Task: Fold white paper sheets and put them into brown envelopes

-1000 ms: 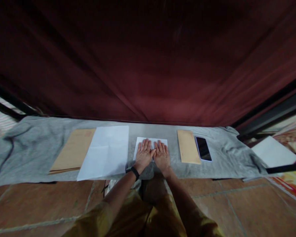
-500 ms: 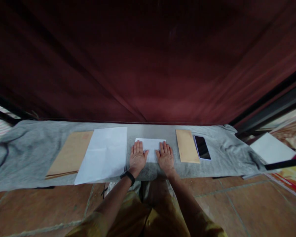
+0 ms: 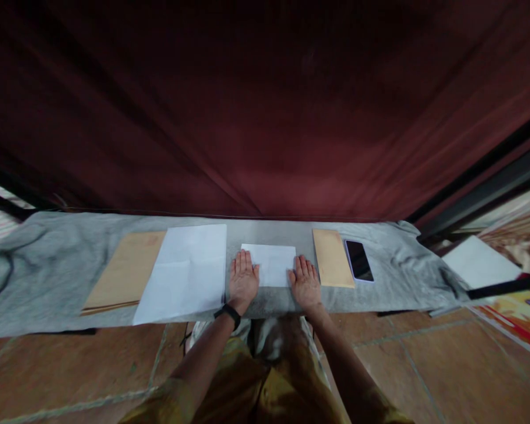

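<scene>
Inside the grey cloth (image 3: 401,277)'s near edge, the left hand (image 3: 244,281) and right hand (image 3: 305,284), flat and gripping nothing, seemingly smooth the small white sheet (image 3: 274,265); lifting it calls for pinching.

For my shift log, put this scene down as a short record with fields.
Left hand: palm down, at left edge of small white paper
Right hand: palm down, at that paper's right edge
Left of hands: large white sheet, brown papers beside it
Right of hands: narrow brown paper, then phone
Surface: grey cloth
Left wrist: dark band

Gry cloth (image 3: 393,297) w/ brn ppr (image 3: 123,268), lg ppr (image 3: 188,268), sm ppr (image 3: 274,265), tan ppr (image 3: 333,259), ph. (image 3: 359,260)
</scene>
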Motion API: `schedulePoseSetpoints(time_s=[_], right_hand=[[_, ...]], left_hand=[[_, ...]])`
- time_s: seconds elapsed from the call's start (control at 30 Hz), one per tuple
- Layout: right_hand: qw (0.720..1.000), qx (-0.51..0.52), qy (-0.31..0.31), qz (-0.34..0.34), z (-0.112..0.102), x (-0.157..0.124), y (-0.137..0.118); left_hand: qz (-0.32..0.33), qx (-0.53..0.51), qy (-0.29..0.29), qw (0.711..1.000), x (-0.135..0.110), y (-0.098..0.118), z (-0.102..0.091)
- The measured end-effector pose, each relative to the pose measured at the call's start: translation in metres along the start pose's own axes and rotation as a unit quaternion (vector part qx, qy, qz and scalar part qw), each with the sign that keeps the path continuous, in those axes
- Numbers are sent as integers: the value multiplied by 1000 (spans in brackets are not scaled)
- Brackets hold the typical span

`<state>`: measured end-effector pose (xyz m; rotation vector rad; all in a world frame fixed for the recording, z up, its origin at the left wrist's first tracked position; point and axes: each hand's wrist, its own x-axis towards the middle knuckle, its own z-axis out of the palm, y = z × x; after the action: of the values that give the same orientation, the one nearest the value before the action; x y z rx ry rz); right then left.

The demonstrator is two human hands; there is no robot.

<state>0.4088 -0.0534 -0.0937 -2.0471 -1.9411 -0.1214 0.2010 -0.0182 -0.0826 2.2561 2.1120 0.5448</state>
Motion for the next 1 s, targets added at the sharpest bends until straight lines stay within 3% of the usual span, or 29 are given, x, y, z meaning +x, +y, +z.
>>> schedulePoseSetpoints(time_s=[0.17, 0.33, 0.4, 0.73, 1.0], right_hand=[[999, 33, 40, 12, -9, 10, -19], [991, 82, -14, -104, -9, 29, -62], [989, 80, -34, -120, -3, 32, -69], [996, 15, -30, -86, 3, 30, -21], [997, 17, -41, -68, 2, 30, -17]], left_hand=[[-2, 6, 6, 1000, 0, -1, 1], [3, 15, -24, 1000, 1, 0, -3], [6, 19, -27, 999, 1, -1, -4], [12, 14, -10, 1000, -1, -2, -2], [-31, -1, 28, 999, -16, 9, -5]])
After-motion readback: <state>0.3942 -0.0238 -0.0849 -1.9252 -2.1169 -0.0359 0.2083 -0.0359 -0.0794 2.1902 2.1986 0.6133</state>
